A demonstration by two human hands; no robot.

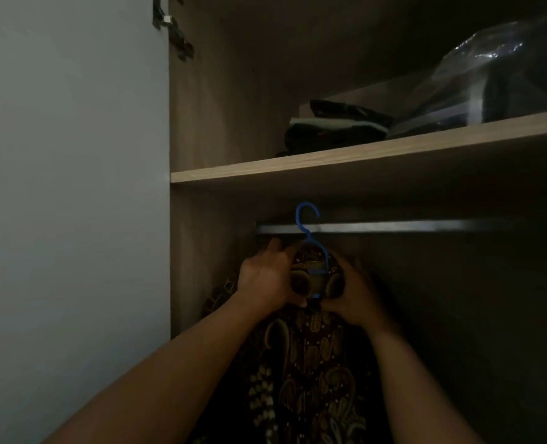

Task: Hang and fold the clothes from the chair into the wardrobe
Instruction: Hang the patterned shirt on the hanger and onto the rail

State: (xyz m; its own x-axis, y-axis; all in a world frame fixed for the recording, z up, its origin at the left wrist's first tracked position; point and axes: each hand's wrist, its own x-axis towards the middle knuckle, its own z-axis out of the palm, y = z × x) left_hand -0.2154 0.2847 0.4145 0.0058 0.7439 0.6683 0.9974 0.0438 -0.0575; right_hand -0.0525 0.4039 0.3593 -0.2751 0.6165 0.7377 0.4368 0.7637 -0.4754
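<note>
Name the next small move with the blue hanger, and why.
Probably ease the blue hanger down until its hook seats on the rail, then let go. The hook's curve stands above the rail, its stem crossing in front; I cannot tell whether it bears on it. Left hand and right hand both grip the patterned garment at its neck.

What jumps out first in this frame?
The blue hanger stands out in the dim wardrobe, its hook up at the metal rail. Just below it, the left hand and right hand grip the neck of a dark patterned garment that hangs down below them. On the shelf above sit folded clothes and a clear plastic bag to their right.
</note>
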